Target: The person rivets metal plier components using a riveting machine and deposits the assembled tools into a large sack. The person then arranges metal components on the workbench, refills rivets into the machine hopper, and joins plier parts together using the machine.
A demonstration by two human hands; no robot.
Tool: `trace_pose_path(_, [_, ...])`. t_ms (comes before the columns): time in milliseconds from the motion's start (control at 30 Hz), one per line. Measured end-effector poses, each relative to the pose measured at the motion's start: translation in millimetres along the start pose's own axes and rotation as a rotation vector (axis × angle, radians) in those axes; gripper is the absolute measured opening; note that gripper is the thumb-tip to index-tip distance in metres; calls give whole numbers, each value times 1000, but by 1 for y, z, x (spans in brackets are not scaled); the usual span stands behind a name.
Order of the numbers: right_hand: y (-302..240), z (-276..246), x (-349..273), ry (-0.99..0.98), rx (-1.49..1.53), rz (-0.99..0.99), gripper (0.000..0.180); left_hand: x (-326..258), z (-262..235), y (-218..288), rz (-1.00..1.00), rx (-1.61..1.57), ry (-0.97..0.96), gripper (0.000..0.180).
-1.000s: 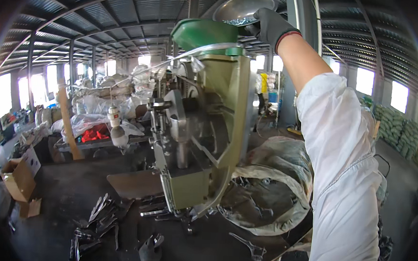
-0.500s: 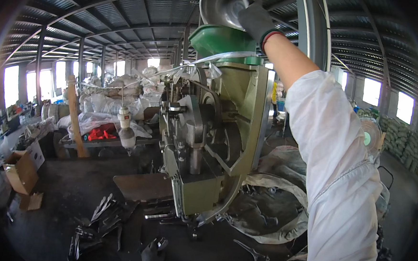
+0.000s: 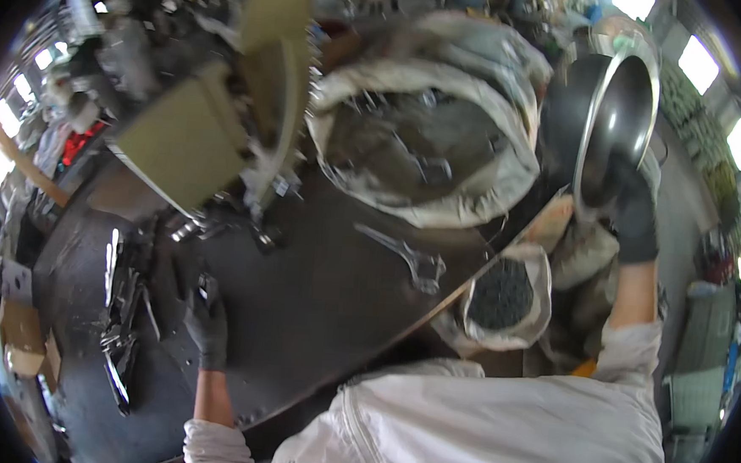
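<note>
At the right, my right hand [image 3: 631,209], in a dark glove, grips the rim of a shiny metal bowl [image 3: 565,108], which is tipped on its side. Its inside looks bare of contents, though motion blurs it. My left hand [image 3: 206,332], gloved too, is low over the dark table [image 3: 297,329]. The fingers are curled around a small shiny metal piece whose kind I cannot make out. Just left of that hand lies a pile of long dark metal parts [image 3: 128,310]. A small sack [image 3: 539,284] of dark granules stands below the bowl, beyond the table edge.
The olive-green machine [image 3: 185,135] stands at the far left of the table. Beside it, a wide white sack [image 3: 522,177] with a rolled rim holds several metal parts. A forked metal part [image 3: 411,259] lies on the table. Cardboard boxes [image 3: 23,329] are at the left.
The view has tilted down. My right hand has brought the metal bowl down from above the green hopper to the right side. My left hand still lies near the dark parts.
</note>
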State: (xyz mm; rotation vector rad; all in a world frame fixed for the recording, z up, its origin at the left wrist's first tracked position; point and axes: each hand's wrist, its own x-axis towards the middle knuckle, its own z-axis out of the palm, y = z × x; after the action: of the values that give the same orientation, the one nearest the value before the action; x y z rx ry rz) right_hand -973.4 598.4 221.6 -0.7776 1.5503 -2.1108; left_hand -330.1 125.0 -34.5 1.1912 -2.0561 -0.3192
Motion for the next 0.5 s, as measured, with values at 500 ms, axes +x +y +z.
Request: trace_pose_path(500, [399,-162,-194,520,-1748,363,48,-25,54,-9,122,422,-30,45])
